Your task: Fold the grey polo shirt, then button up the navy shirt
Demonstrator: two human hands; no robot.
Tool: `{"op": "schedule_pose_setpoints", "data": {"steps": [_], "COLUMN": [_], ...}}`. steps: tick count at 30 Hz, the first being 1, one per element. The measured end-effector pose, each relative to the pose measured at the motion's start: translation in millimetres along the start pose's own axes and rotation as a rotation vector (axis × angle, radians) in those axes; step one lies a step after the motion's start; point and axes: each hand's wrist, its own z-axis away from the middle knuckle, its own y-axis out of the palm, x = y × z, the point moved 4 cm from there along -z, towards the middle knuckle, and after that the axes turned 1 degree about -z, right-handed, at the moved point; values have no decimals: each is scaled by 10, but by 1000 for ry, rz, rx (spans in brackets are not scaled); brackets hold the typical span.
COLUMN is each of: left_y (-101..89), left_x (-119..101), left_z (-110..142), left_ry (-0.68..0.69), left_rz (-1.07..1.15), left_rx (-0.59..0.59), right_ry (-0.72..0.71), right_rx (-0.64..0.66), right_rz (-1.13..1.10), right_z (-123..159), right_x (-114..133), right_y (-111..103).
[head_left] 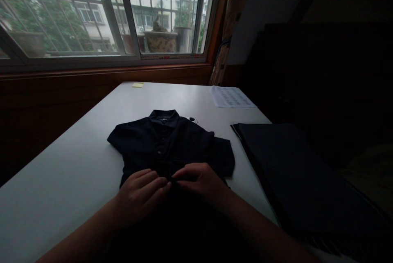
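Observation:
A dark navy short-sleeved shirt (190, 142) with a collar lies front side up on the white table, its collar pointing toward the window. Over its front placket, below a visible button, both of my hands meet. My left hand (143, 193) is closed, thumb and fingers pinching the dark cloth near the middle. Just to its right, my right hand (201, 181) pinches the same part of the shirt between thumb and fingertips. The lower part of the shirt fades into deep shadow, so whether a button sits between the fingers cannot be seen.
The white table (70, 169) reaches toward a barred window (166, 13). Dark folded cloth (294, 173) lies along its right side. Printed paper (233, 97) and a yellow note (138, 85) lie at the far end. A small white-and-black round object (192, 120) sits behind the shirt's shoulder.

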Motion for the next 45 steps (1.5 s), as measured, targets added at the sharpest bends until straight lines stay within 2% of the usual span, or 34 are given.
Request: {"op": "schedule_pose_setpoints", "data": {"steps": [4, 9, 15, 19, 22, 27, 34, 40, 45], "left_y": [28, -1, -37, -13, -15, -27, -19, -38, -27], "left_x": [-13, -21, 44, 54, 58, 65, 96, 76, 70], "left_z": [23, 28, 62, 56, 66, 87, 82, 65, 102], "left_ry": [22, 33, -139, -143, -150, -172, -168, -153, -129], "left_rz": [8, 1, 159, 254, 283, 296, 338, 368, 383], "left_rx": [21, -49, -205, -126, -127, -166, -155, -172, -153], "right_ry": [-35, -50, -69, -66, -89, -175, -468, -615, -598], "right_rx": [69, 41, 69, 66, 48, -17, -127, -141, -120], "right_rz": [32, 52, 66, 47, 78, 180, 564, 461, 450], "right_z": [11, 21, 20, 25, 27, 33, 88, 118, 119], "right_x": [27, 50, 46, 67, 104, 144, 247, 359, 317], "right_y": [37, 33, 38, 47, 36, -32, -66, -50, -12]}}
